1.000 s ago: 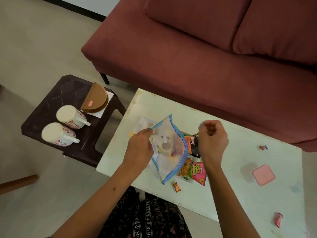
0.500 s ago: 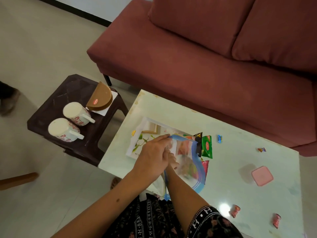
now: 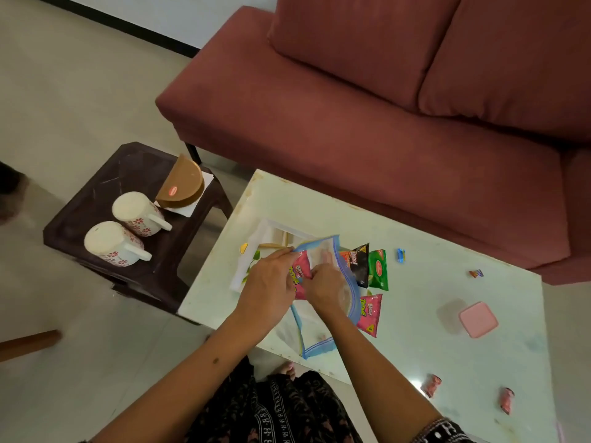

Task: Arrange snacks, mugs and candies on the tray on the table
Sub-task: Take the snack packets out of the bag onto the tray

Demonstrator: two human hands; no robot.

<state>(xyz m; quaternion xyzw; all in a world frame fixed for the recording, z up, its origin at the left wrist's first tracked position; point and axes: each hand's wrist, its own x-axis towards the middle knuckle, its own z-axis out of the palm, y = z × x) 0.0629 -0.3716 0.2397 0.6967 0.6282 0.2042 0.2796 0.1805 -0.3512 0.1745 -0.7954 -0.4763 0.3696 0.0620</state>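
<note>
both hands work at a clear zip-top plastic bag with a blue edge that lies over the near part of the white rectangular tray on the pale glass tabletop. the left hand has its fingers pinched on the bag's open rim. the right hand is inside the bag, fingers closed on a pink snack packet at the mouth. just right of the bag lie a black snack packet, a green snack packet and a second pink snack packet. small wrapped candies are scattered over the tabletop, a blue one nearest the packets. two white mugs with red flowers stand upside down on the dark brown side stool, well apart from the tray. a pink square lidded box sits at the right.
</note>
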